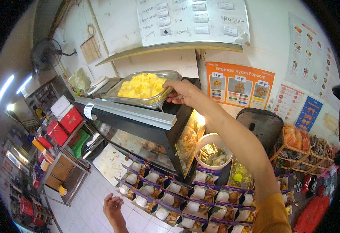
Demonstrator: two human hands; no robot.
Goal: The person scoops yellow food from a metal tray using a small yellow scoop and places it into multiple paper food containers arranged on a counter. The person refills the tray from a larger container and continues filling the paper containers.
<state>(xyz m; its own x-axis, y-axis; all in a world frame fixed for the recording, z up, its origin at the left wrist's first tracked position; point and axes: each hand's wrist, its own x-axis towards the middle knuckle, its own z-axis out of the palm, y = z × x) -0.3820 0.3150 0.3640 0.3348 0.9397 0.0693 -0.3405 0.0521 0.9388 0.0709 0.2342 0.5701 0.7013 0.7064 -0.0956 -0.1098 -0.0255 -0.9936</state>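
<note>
My right hand (181,92) reaches up and grips the near right corner of a clear plastic container (155,102). Thumb on the rim, it has its other fingers lower against the side. Inside lies a heap of yellow scrambled egg (142,85). The container is on top of a black glass-fronted food warmer (146,128), slightly tilted in view. My left hand (113,205) hovers low on the left with loosely bent fingers and nothing visible in it. Just right of it stand rows of open paper meal boxes (174,188) holding rice and fried chicken.
Beside the warmer stands a white tub (213,166) of sachets, with a tray of yellow crumbs (240,174) near it. A stained white cutting board (111,163) lies left. Wooden crates (296,148) are at right; a shelf (172,49) juts out above the egg container.
</note>
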